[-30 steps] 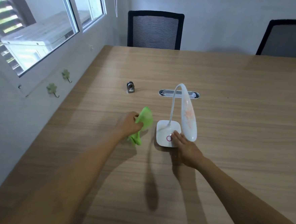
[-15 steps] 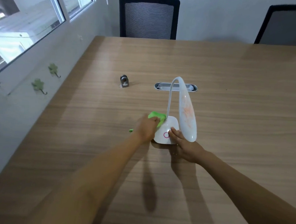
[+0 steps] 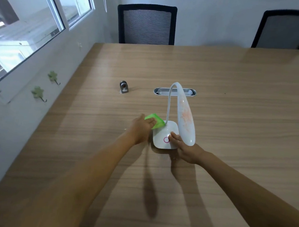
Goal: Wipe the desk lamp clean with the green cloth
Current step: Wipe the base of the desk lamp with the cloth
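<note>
I am looking down on a long wooden table (image 3: 212,171) with pale grain running across it, set against a white wall on my left. Two sliding windows (image 3: 27,25) sit in that wall, and below them two small green clover-shaped hooks (image 3: 38,93) are stuck on. At the far edge stand two black mesh-backed office chairs, one (image 3: 146,23) straight ahead and another (image 3: 285,30) to the right.

Sunk into the tabletop is an oval grey cable port (image 3: 187,93); I cannot tell what lies inside it. To its left, well apart, stands a small metal fitting (image 3: 124,89).

The white desk lamp (image 3: 166,137) stands near the middle of the table, just on my side of the cable port. Its square base carries a pink ring, its thin neck arches up and over, and the long head hangs down on the right, smeared with orange marks.

My left hand (image 3: 140,128) is closed around the green cloth (image 3: 155,121), which is bunched and pressed against the far left corner of the base. My right hand (image 3: 187,149) lies loosely open, fingers (image 3: 174,137) spread flat on the base beside the ring, under the lamp head, grasping nothing.
</note>
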Tool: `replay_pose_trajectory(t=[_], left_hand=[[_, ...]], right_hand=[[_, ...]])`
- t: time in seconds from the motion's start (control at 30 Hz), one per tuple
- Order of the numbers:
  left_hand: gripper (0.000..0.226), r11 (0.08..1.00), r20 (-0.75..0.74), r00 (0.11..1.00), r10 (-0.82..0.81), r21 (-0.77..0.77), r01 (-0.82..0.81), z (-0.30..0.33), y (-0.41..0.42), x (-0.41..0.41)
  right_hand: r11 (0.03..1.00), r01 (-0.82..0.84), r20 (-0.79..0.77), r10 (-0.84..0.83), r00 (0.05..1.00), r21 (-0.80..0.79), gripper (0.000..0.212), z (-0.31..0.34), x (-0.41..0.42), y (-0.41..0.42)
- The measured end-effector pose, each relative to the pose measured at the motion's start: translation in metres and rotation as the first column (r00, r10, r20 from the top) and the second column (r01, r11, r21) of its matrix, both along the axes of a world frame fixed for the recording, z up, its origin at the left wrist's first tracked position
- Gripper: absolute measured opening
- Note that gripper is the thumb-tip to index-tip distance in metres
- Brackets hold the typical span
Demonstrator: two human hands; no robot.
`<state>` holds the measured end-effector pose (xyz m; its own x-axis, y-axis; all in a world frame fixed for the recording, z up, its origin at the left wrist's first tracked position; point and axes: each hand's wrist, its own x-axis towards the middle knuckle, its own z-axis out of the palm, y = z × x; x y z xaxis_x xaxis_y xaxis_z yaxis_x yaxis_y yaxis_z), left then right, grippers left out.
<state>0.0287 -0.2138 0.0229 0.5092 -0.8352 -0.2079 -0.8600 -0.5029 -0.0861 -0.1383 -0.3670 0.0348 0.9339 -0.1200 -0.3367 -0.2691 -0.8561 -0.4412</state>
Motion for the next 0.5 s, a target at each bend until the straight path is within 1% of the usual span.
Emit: replay_pose_trajectory(t=[0.07, 0.13, 0.17, 0.2, 0.23, 0.27, 0.33, 0.37, 0.4, 0.43, 0.5], left_hand=[[0.053, 0.998, -0.066, 0.996, 0.059, -0.017, -0.06, -0.005, -0.009, -0.008], [0.052, 0.999, -0.047, 0.999, 0.027, -0.045, -0.03, -0.006, -0.001, -0.02], [0.049, 0.995, -0.011, 0.999, -0.031, -0.098, 0.03, -0.005, 0.005, -0.025], [0.046, 0.975, 0.043, 0.991, -0.124, -0.179, 0.13, -0.004, 0.013, -0.029], [0.043, 0.941, 0.105, 0.966, -0.236, -0.224, 0.254, -0.005, 0.022, -0.032], [0.041, 0.905, 0.179, 0.925, -0.335, -0.212, 0.369, -0.008, 0.034, -0.034], [0.042, 0.856, 0.251, 0.85, -0.464, -0.122, 0.503, -0.016, 0.058, -0.031], [0.044, 0.826, 0.291, 0.811, -0.508, -0.103, 0.554, -0.017, 0.066, -0.028], [0.045, 0.814, 0.307, 0.796, -0.521, -0.102, 0.572, -0.015, 0.071, -0.024], [0.045, 0.821, 0.312, 0.813, -0.491, -0.147, 0.552, -0.015, 0.072, -0.018], [0.046, 0.894, 0.286, 0.9, -0.328, -0.214, 0.394, -0.013, 0.061, -0.009]], right_hand=[[1.0, 0.002, 0.007, -0.002, 1.0, 0.014, 0.059, -0.001, 0.0, -0.001], [1.0, -0.001, 0.028, 0.0, 1.0, 0.025, 0.058, -0.001, 0.0, -0.001], [1.0, 0.001, 0.038, -0.002, 0.999, 0.028, 0.057, -0.001, 0.0, -0.001], [1.0, 0.0, 0.044, -0.002, 0.999, 0.026, 0.056, -0.001, 0.0, -0.001], [1.0, -0.003, 0.043, 0.002, 0.999, 0.021, 0.055, -0.001, 0.0, -0.001], [1.0, -0.006, 0.036, 0.006, 0.999, 0.017, 0.055, -0.001, 0.001, -0.002], [1.0, -0.01, 0.018, 0.01, 1.0, 0.005, 0.056, -0.002, 0.002, -0.003], [1.0, -0.009, 0.011, 0.009, 1.0, 0.002, 0.056, -0.003, 0.002, -0.004], [1.0, -0.007, 0.008, 0.007, 1.0, 0.001, 0.056, -0.003, 0.002, -0.004], [1.0, -0.003, 0.007, 0.003, 1.0, -0.002, 0.055, -0.004, 0.002, -0.005], [1.0, 0.006, 0.004, -0.006, 1.0, -0.009, 0.054, -0.005, 0.002, -0.005]])
